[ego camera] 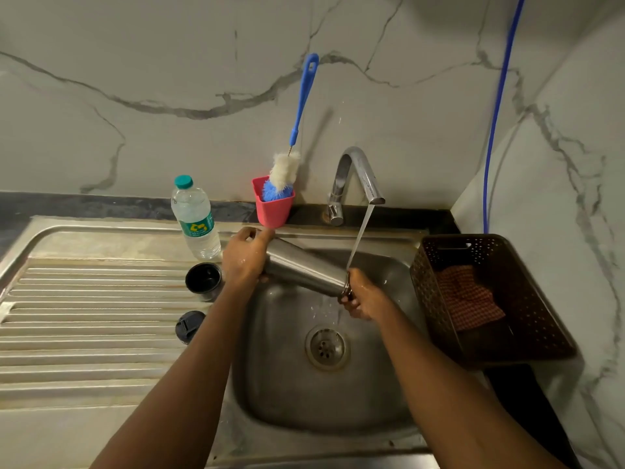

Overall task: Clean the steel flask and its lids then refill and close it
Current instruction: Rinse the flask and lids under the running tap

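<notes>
I see steel flask (304, 269) tilted over sink basin (287, 394), base up-left, mouth down-right, right at water stream (359, 236) from tap (355, 170). Left grip (245, 258) wrapped round base end; right grip (363, 297) curled on mouth rim. Two black lids apart from flask on draining board (84, 299): cup lid (204, 280) open side up, stopper lid (189, 326) nearer me. Water bottle (195, 218) behind them. Pink holder (273, 211) with bottle brush (299, 120) by wall. Brown basket (527, 326) holding checked cloth (470, 299), right of sink.
</notes>
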